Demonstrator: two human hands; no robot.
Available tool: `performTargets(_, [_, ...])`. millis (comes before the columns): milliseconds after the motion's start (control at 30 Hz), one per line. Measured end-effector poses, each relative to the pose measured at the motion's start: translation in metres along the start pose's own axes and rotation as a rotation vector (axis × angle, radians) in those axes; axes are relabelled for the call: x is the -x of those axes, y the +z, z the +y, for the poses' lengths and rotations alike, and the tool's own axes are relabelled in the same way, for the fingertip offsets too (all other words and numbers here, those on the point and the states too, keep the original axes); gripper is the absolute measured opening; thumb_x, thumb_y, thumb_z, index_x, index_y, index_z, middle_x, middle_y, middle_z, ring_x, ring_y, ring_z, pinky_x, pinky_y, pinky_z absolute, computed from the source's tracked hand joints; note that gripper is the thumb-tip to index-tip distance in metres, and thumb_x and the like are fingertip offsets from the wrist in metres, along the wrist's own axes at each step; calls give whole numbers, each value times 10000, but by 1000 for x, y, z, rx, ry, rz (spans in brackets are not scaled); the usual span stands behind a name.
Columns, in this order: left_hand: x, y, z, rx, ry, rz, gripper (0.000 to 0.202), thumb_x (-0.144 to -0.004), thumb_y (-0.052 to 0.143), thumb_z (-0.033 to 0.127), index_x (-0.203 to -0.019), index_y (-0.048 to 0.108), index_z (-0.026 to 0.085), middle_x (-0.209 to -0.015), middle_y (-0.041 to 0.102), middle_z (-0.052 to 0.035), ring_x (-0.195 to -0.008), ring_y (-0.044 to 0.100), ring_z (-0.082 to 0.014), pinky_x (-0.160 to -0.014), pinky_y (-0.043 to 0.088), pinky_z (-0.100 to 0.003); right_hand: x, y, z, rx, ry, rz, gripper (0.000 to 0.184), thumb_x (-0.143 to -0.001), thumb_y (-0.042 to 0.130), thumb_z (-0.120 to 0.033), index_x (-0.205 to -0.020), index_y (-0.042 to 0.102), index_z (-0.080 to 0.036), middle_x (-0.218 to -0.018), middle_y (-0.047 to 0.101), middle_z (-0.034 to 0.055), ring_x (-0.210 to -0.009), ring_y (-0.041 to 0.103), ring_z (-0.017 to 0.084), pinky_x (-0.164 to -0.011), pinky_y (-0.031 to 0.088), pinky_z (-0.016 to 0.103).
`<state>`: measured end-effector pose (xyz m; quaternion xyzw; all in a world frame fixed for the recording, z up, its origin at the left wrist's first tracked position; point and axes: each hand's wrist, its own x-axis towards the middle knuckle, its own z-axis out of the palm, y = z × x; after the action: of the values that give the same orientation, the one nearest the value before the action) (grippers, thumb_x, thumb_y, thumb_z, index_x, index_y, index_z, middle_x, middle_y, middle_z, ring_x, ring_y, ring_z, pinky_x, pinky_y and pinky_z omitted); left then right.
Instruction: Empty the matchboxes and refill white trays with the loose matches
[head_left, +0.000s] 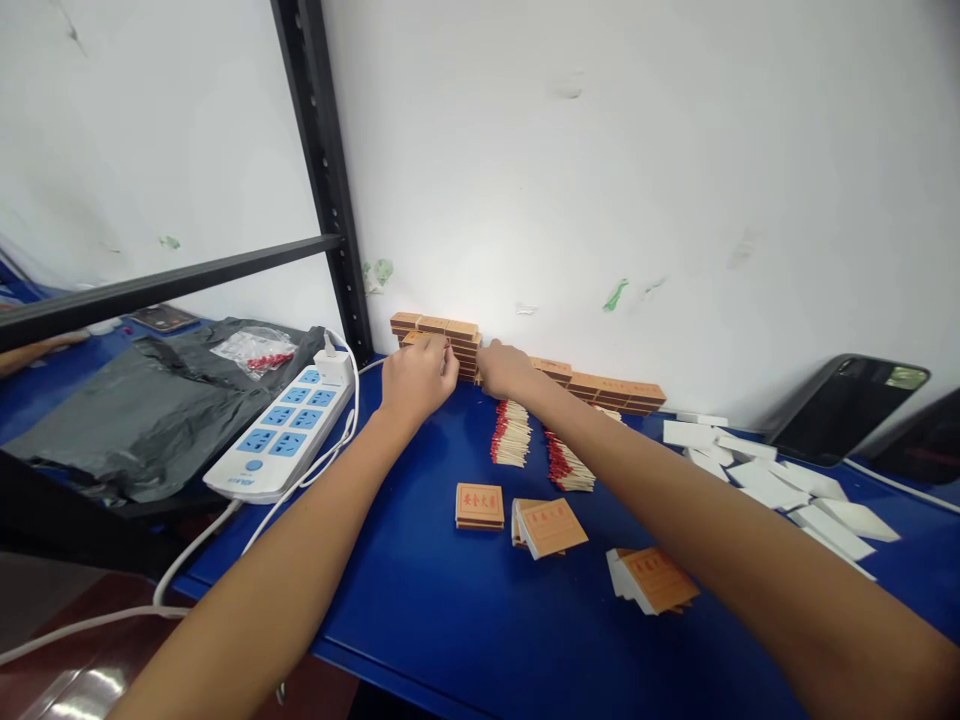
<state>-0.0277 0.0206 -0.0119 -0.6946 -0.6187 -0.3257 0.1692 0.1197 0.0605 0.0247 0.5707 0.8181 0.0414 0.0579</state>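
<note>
Against the wall, brown-orange matchboxes (448, 326) are stacked in layers. My left hand (420, 378) is closed at the front of this stack, its fingers curled and its fingertips mostly hidden. At the stack's right end is my right hand (504, 368), also closed, with whatever its fingers grip out of sight. Below the right hand lies a pile of red-tipped matches (511, 434), and a second pile of matches (568, 462) is partly covered by my right forearm. Nearer me are a small stack of matchboxes (480, 506) and two groups of partly open matchboxes (555, 527) with white trays showing.
A lower row of matchboxes (615, 388) runs along the wall. White box trays (765, 480) lie scattered at the right beside a leaning black phone (847, 408). A power strip (281, 435) with white cables, a black rack post (322, 150) and a grey plastic bag (172, 410) are left.
</note>
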Motion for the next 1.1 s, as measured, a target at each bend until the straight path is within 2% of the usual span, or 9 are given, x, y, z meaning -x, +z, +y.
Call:
performTargets(133, [1, 1, 1, -36, 12, -27, 273, -1035, 488, 308, -1068, 735, 196, -988, 788, -135, -855, 733, -308, -688, 448, -366, 0, -1, 0, 23, -27, -35, 377, -862, 722, -90, -1238, 747, -84, -1251, 741, 262, -1173, 729, 346, -941, 575, 352])
performTargets(233, [1, 0, 1, -55, 26, -25, 285, -1039, 479, 311, -1067, 738, 194, -986, 792, -129, -852, 736, -302, -675, 442, -362, -3, -3, 3, 37, -53, -65, 314, -869, 745, -113, -1181, 766, -89, -1190, 776, 243, -1148, 741, 346, -912, 582, 353])
performTargets(433, [0, 1, 1, -42, 23, -22, 287, -1047, 481, 310, -1033, 744, 195, -971, 789, -132, -848, 737, -300, -687, 451, -359, -7, -8, 10, 55, -110, -94, 375, -847, 830, -227, -1189, 755, -90, -1193, 786, 215, -1114, 749, 320, -881, 575, 321])
performTargets(667, [0, -1, 2, -46, 5, -46, 323, -1057, 460, 331, -1010, 746, 189, -956, 779, -140, -848, 729, -299, -711, 456, -356, -4, -15, 14, 54, -150, -99, 452, -821, 857, -240, -1235, 742, -103, -1234, 783, 180, -1093, 750, 300, -842, 564, 300])
performTargets(800, [0, -2, 3, -68, -4, -65, 337, -1063, 444, 336, -1019, 746, 192, -968, 779, -134, -861, 726, -298, -717, 454, -355, -5, -15, 15, 59, -154, -116, 436, -783, 891, -256, -1171, 772, -97, -1165, 800, 184, -1028, 766, 310, -786, 568, 310])
performTargets(900, [1, -2, 2, -67, -3, -72, 340, -1068, 441, 336, -1007, 742, 191, -976, 778, -131, -878, 726, -299, -723, 454, -361, -5, -13, 13, 68, -151, -114, 436, -783, 896, -250, -1172, 778, -92, -1179, 795, 200, -1056, 760, 322, -799, 563, 318])
performTargets(1000, [1, -1, 1, -50, 36, -83, 301, -1064, 460, 317, -1051, 733, 191, -1020, 777, -123, -914, 722, -301, -737, 461, -369, -5, -10, 13, 63, -172, -114, 418, -772, 905, -256, -1143, 791, -100, -1131, 804, 193, -1038, 760, 326, -792, 552, 323])
performTargets(1100, [0, 1, -1, -43, 148, -80, 258, -1047, 485, 261, -1102, 720, 170, -1086, 765, -134, -1041, 699, -314, -798, 482, -385, -5, -10, 17, 35, -223, -97, 422, -771, 904, -276, -1152, 792, -130, -1104, 807, 161, -1014, 752, 317, -776, 528, 322])
